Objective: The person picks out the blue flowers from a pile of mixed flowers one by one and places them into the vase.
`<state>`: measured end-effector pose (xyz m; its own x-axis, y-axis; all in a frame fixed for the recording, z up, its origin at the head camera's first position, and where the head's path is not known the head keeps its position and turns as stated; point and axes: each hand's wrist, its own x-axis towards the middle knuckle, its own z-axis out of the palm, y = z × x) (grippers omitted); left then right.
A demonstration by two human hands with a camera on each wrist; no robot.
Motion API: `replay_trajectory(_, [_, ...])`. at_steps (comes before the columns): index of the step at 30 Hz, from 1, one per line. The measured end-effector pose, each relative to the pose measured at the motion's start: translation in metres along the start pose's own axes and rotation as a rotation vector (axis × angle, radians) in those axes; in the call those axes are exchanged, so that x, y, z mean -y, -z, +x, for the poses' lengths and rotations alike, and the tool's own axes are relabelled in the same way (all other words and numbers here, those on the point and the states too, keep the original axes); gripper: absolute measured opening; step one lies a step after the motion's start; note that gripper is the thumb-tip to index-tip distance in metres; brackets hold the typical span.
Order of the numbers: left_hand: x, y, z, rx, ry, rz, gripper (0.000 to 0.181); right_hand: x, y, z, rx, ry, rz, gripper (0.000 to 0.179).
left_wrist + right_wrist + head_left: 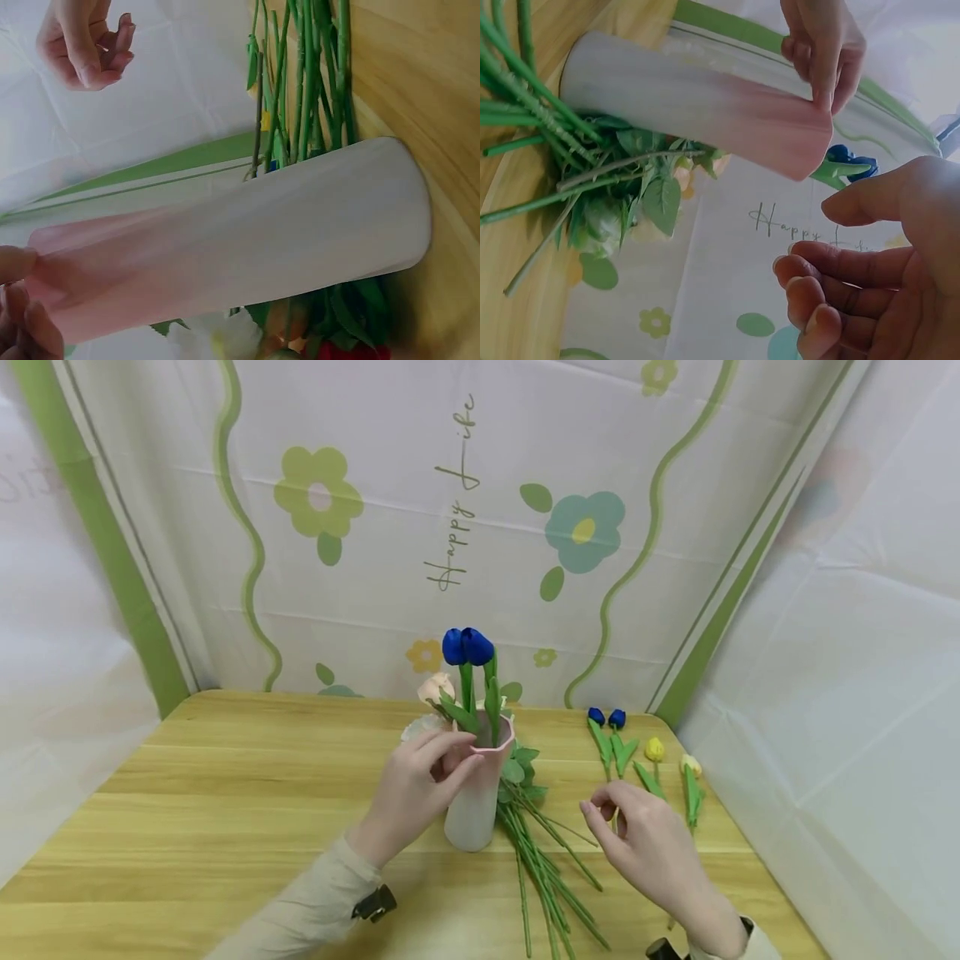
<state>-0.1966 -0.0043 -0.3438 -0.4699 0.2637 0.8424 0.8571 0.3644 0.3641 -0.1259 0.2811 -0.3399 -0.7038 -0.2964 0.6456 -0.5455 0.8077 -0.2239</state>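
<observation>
A tall vase [470, 814], white below and pink toward its faceted rim, stands upright on the table. My left hand [408, 785] pinches the rim between thumb and fingers, seen also in the right wrist view. Two blue tulips [477, 647] with green leaves rise out of the vase. To the right, my right hand [651, 843] hovers with fingers loosely bent and holds nothing; the right wrist view shows a gap between thumb and fingertips. Nearest to it lie blue tulips [617, 719], a yellow tulip [655, 749] and a cream tulip [691, 766].
Behind and beside the vase lies a bunch of flowers, including a pale peach rose [435, 687] and a white flower [217, 336]. Its green stems [543, 868] spread toward the front of the wooden table [247, 810]. A printed curtain [390, 543] hangs behind the table.
</observation>
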Motion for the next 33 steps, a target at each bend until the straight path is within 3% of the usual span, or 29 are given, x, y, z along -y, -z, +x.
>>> replay_trajectory(3, [0.004,0.002,-0.007,-0.043,0.012,-0.005,0.024,-0.009,0.002,0.000,-0.001,0.007,-0.022,0.015])
replay_trajectory(7, [0.007,0.005,-0.013,-0.059,0.074,0.013,0.028,-0.033,0.005,0.004,0.048,-0.034,-0.061,0.013])
replay_trajectory(10, [0.008,0.006,-0.016,-0.063,0.115,0.023,0.032,-0.058,0.007,0.007,0.152,-0.146,-0.088,0.014])
replay_trajectory(13, [0.007,0.006,-0.018,-0.056,0.152,0.021,0.037,-0.085,0.007,0.008,0.280,-0.275,-0.104,0.028])
replay_trajectory(16, [0.004,0.005,-0.020,-0.043,0.187,0.013,0.039,-0.112,0.002,0.007,0.373,-0.337,-0.098,0.040])
replay_trajectory(20, [0.002,0.002,-0.022,-0.032,0.221,0.013,0.036,-0.139,-0.007,0.003,0.440,-0.386,-0.078,0.048])
replay_trajectory(25, [0.004,-0.001,-0.024,-0.014,0.257,0.024,0.034,-0.156,-0.014,0.000,0.481,-0.436,-0.062,0.049])
replay_trajectory(33, [0.005,0.001,-0.027,-0.014,0.315,0.005,0.034,-0.163,-0.027,-0.003,0.515,-0.465,-0.022,0.050])
